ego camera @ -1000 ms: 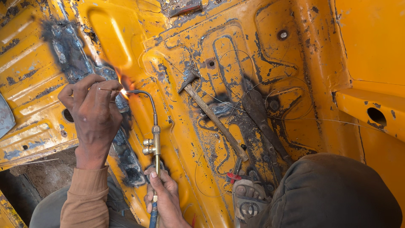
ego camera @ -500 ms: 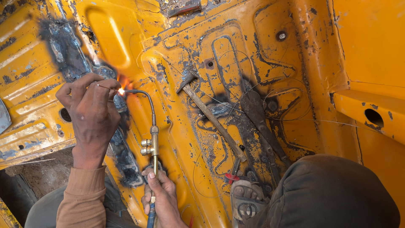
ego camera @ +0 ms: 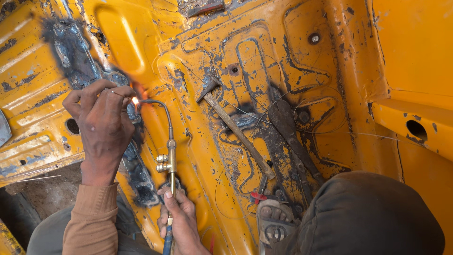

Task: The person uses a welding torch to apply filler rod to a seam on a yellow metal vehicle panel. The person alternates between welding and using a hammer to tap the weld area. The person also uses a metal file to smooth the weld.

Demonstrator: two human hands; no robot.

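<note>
gripping the brass gas torch [ego camera: 170, 156] by its handle at the bottom centre of the frame, the right hand [ego camera: 181, 222] has its fingers wrapped round the shaft, thumb laid along it. the torch's curved neck rises and bends left to a small bright flame [ego camera: 136, 100] at left of centre. the left hand [ego camera: 104, 125], left of centre, is curled with fingertips pinched on a thin filler rod [ego camera: 118, 93] whose end sits right at the flame. flame and rod meet on a blackened, burnt seam [ego camera: 71, 52] running from the upper left down through the yellow sheet-metal floor panel [ego camera: 264, 28], which fills most of the frame and is chipped and rusty. a hammer [ego camera: 236, 127] with a wooden handle lies on the panel at centre, well apart from both hands, its head toward upper left. just right of it lie dark metal shears [ego camera: 290, 132], with loose thin wire [ego camera: 330, 127] looped around them. at the lower right a dark rounded cloth-covered shape [ego camera: 368, 217] blocks the view, and beside it, bottom centre, a sandalled foot [ego camera: 273, 222] rests on the panel.
</note>
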